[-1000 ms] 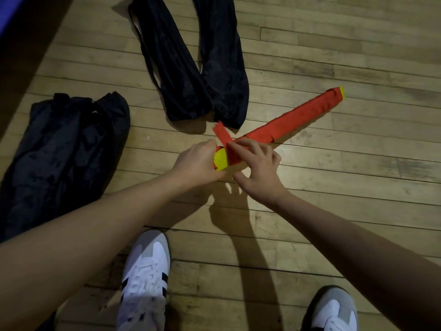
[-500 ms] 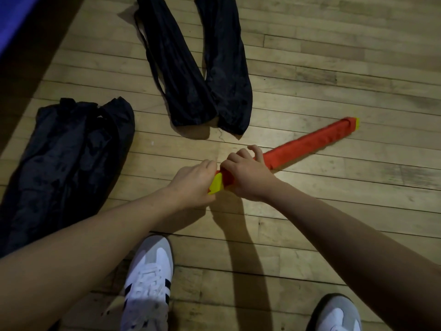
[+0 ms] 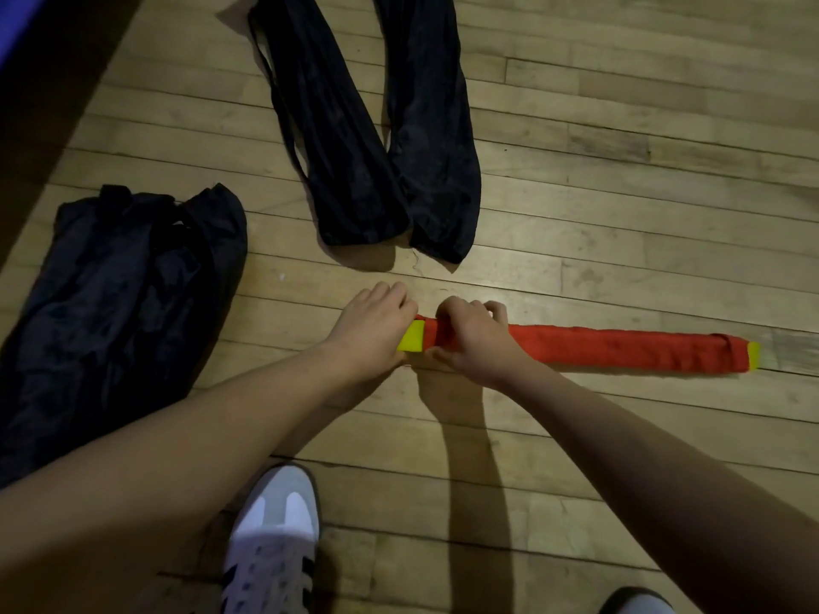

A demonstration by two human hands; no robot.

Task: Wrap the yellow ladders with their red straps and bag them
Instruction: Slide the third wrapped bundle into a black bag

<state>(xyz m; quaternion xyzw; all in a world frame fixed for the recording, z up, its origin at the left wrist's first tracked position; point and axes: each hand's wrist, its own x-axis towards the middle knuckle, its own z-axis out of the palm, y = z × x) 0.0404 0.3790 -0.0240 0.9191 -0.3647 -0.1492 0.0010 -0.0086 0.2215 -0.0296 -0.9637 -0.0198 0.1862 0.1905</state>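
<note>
A folded yellow ladder bundle (image 3: pixel 412 336) wrapped along its length in red strap (image 3: pixel 620 350) lies flat on the wooden floor, with yellow showing at both ends. My left hand (image 3: pixel 372 325) grips its near left end. My right hand (image 3: pixel 469 339) curls around the red wrap just beside it. Two long flat black bags (image 3: pixel 350 139) (image 3: pixel 436 139) lie on the floor beyond my hands. A fuller black bag (image 3: pixel 119 285) sits at the left.
My white shoe (image 3: pixel 274 542) is planted below my hands, and a second shoe (image 3: pixel 638 604) shows at the bottom right. A dark shadowed strip (image 3: pixel 48 82) runs along the upper left. Wooden floorboards (image 3: pixel 620 148) stretch to the right.
The bundle swung from pointing up and right to lying level on the floor. The loose red strap end is gone from sight under my right hand.
</note>
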